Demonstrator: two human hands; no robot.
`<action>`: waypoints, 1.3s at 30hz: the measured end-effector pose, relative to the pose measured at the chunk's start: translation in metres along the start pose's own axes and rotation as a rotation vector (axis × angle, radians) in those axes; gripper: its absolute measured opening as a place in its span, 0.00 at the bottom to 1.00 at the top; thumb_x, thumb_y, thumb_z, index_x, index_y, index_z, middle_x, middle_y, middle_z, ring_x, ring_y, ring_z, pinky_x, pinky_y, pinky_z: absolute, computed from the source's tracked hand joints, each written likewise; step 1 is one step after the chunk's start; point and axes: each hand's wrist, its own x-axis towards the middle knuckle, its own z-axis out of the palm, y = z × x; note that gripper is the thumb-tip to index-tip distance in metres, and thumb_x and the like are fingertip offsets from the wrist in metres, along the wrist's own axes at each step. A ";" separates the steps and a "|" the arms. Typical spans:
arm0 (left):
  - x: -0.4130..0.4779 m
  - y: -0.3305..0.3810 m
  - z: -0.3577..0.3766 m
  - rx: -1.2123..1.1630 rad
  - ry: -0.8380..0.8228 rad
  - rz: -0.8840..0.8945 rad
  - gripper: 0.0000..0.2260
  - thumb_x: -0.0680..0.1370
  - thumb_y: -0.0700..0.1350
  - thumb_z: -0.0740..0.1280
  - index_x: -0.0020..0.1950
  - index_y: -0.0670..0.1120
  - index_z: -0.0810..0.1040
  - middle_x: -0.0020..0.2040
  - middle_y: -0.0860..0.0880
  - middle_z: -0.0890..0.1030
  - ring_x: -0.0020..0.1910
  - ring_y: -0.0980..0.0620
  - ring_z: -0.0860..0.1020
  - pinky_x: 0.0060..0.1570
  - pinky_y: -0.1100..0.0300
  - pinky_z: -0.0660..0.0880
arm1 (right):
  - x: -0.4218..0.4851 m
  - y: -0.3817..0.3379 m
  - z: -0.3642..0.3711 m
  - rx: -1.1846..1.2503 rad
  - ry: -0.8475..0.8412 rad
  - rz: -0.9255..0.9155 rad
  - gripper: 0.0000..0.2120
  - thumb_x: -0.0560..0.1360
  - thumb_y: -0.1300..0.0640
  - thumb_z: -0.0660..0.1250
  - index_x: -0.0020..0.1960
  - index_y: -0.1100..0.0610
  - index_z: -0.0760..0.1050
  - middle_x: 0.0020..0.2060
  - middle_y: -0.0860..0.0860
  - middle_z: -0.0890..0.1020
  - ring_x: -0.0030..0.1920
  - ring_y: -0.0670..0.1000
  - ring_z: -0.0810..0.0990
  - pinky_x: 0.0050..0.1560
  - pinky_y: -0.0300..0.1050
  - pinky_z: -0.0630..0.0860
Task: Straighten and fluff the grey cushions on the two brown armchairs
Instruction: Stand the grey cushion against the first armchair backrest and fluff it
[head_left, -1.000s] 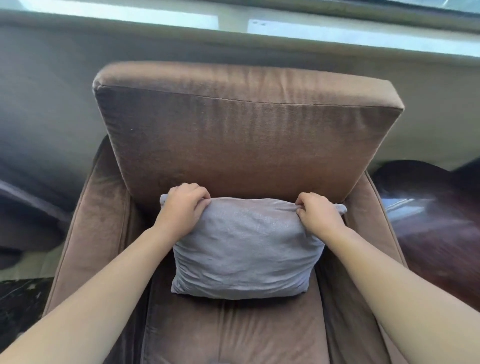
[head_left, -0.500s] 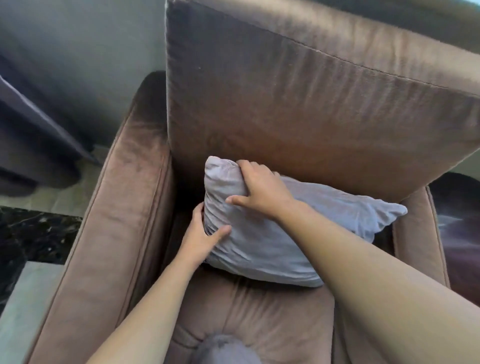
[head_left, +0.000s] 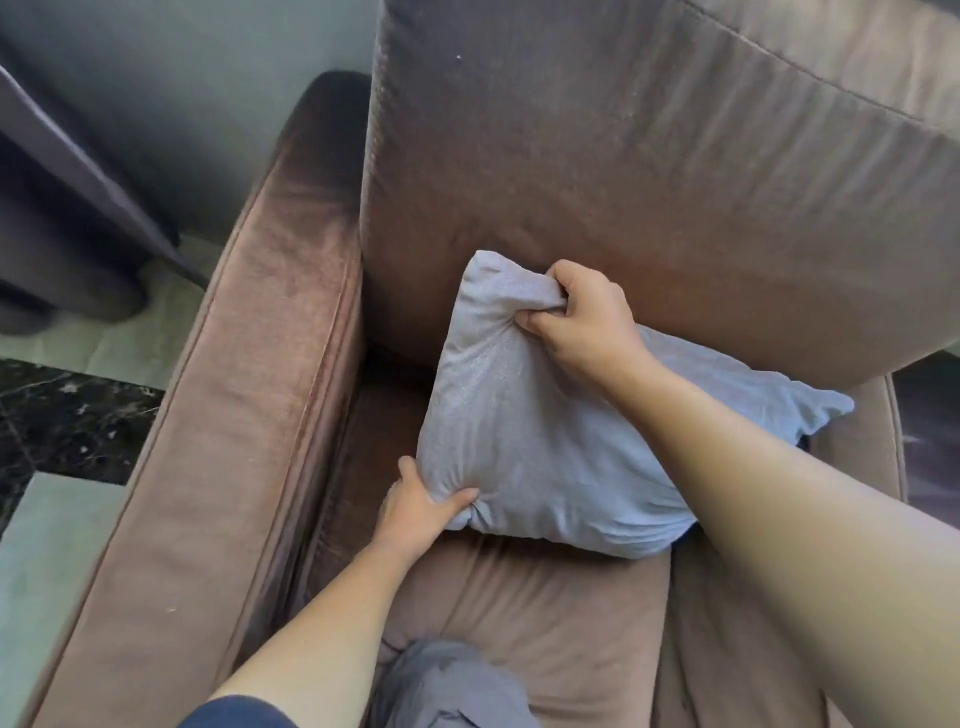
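Grey cushion (head_left: 530, 426) leaned askew against the chair back (head_left: 623, 182). Both hands had quit its top corners for one side: right hand (head_left: 582, 317) clamped fabric nearest the back, left hand (head_left: 415, 512) pinched the corner farthest from it. Likely mid-fluff; straightening remained.

- The left hand (head_left: 415, 512) grips the lower left corner of the cushion (head_left: 519, 426), with the thumb across its front and the fingers tucked behind, out of sight.
- The left forearm (head_left: 322, 639) reaches up to that corner from below, bare, with a dark blue sleeve (head_left: 234, 716) at its near end.
- The right hand (head_left: 587, 317) clenches the cushion's top edge near the upper left corner, fingers curled tight into the cloth.
- The right forearm (head_left: 779, 467) lies slantwise across the cushion's front, bare.
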 end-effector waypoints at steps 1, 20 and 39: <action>-0.004 -0.001 0.001 0.015 -0.006 0.001 0.35 0.60 0.71 0.72 0.52 0.51 0.60 0.51 0.48 0.77 0.51 0.43 0.79 0.49 0.46 0.78 | 0.001 0.000 -0.001 0.005 -0.008 0.002 0.10 0.70 0.56 0.73 0.42 0.59 0.73 0.34 0.46 0.76 0.39 0.51 0.74 0.37 0.47 0.67; 0.020 -0.033 -0.017 0.317 -0.124 0.109 0.36 0.63 0.69 0.74 0.55 0.52 0.57 0.54 0.46 0.79 0.54 0.40 0.79 0.48 0.47 0.77 | 0.021 0.013 0.008 0.030 0.002 0.002 0.08 0.68 0.58 0.74 0.41 0.59 0.76 0.36 0.48 0.80 0.39 0.50 0.77 0.42 0.48 0.72; -0.026 0.044 -0.049 0.984 -0.257 -0.060 0.31 0.73 0.65 0.65 0.68 0.47 0.69 0.66 0.44 0.73 0.63 0.42 0.75 0.59 0.50 0.75 | -0.028 0.049 -0.052 0.157 0.056 -0.014 0.13 0.76 0.55 0.69 0.60 0.54 0.76 0.54 0.49 0.83 0.55 0.49 0.81 0.56 0.45 0.78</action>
